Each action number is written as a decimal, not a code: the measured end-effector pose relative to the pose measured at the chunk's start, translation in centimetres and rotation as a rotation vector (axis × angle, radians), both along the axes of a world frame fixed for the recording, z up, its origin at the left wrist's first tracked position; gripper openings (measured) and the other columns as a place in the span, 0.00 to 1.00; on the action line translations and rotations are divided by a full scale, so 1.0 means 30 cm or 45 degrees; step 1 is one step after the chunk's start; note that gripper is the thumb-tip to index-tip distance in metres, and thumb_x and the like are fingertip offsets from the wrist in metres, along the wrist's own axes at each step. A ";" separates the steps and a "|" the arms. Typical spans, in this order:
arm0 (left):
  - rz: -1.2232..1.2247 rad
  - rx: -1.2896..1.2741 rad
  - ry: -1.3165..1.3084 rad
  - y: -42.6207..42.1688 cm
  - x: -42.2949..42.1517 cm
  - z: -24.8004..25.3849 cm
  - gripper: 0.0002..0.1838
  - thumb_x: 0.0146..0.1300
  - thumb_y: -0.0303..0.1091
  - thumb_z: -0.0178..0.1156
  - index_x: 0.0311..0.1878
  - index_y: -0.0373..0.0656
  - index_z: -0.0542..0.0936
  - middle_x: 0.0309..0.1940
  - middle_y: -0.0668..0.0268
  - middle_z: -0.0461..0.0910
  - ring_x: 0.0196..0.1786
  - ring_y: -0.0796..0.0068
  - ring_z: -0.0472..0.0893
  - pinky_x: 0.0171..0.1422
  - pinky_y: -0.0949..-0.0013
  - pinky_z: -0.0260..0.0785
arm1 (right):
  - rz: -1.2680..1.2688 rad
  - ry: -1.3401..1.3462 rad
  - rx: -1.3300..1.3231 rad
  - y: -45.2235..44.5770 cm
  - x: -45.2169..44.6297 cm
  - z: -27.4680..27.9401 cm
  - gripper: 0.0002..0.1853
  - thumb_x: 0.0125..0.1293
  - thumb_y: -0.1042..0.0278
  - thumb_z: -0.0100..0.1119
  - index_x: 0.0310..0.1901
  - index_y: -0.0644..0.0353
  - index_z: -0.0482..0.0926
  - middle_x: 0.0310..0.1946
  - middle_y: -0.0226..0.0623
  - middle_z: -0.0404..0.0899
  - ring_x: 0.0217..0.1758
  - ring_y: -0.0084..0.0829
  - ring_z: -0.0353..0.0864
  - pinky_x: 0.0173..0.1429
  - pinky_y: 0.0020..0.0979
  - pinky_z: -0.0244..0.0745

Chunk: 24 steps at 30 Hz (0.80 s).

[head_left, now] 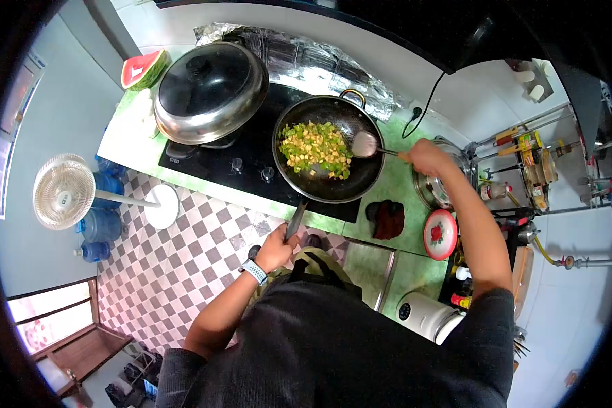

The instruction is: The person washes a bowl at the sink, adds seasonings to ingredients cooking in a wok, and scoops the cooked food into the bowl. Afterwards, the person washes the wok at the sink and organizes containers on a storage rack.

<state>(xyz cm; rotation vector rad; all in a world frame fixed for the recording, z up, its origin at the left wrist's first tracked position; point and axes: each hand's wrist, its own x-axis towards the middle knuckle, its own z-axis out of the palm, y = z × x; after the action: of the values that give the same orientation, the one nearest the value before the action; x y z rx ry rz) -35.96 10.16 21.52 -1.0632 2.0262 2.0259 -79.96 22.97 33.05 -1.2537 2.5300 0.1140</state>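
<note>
One left hand [276, 249] wraps one wok's handle [296, 222], one right hand [428, 158] clasps one spatula [365, 145] inside that wok [364, 180], right of one chopped green-and-yellow food pile [315, 149].

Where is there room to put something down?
Bare green counter shows between the red-rimmed dish and the white appliance, and between the wok, dark red thing and steel pot. The stove is crowded: wok and covered pan fill most of it.
</note>
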 end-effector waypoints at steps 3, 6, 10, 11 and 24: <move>-0.082 -0.191 -0.066 -0.023 -0.004 0.039 0.15 0.73 0.44 0.58 0.42 0.39 0.72 0.19 0.70 0.71 0.18 0.79 0.70 0.22 0.69 0.62 | -0.605 -0.800 0.173 -0.205 -0.039 0.014 0.25 0.66 0.46 0.62 0.32 0.66 0.83 0.25 0.48 0.81 0.18 0.39 0.76 0.27 0.42 0.72; -0.074 -0.245 -0.089 -0.025 -0.004 0.052 0.18 0.72 0.46 0.58 0.40 0.38 0.73 0.20 0.65 0.73 0.20 0.75 0.72 0.26 0.65 0.65 | -0.571 -0.942 0.114 -0.313 -0.033 -0.047 0.27 0.67 0.45 0.60 0.26 0.67 0.81 0.22 0.42 0.79 0.15 0.33 0.68 0.25 0.39 0.69; -0.136 -0.411 -0.123 -0.038 -0.019 0.098 0.19 0.71 0.47 0.58 0.40 0.37 0.73 0.19 0.62 0.74 0.21 0.73 0.74 0.28 0.63 0.66 | 0.249 -0.102 -0.198 -0.308 0.197 0.016 0.15 0.63 0.55 0.60 0.32 0.60 0.85 0.30 0.52 0.84 0.37 0.48 0.87 0.40 0.49 0.80; -0.088 -0.315 -0.108 -0.038 -0.020 0.096 0.20 0.72 0.48 0.58 0.40 0.37 0.74 0.18 0.63 0.74 0.20 0.73 0.74 0.27 0.63 0.66 | 0.304 0.003 -0.171 -0.274 0.272 0.049 0.13 0.64 0.58 0.59 0.34 0.58 0.85 0.30 0.51 0.84 0.36 0.48 0.87 0.40 0.50 0.80; -0.125 -0.294 -0.093 -0.058 -0.013 0.076 0.20 0.72 0.48 0.58 0.45 0.37 0.74 0.19 0.68 0.73 0.19 0.77 0.71 0.26 0.67 0.64 | 0.748 0.748 -0.350 -0.283 0.389 0.066 0.18 0.66 0.68 0.56 0.56 0.39 0.81 0.27 0.36 0.77 0.27 0.35 0.83 0.27 0.37 0.78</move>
<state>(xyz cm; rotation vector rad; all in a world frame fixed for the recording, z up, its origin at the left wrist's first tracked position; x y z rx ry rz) -36.35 8.42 23.80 -1.0335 2.2670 1.7135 -68.29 14.47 35.04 -2.3413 2.5844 0.3115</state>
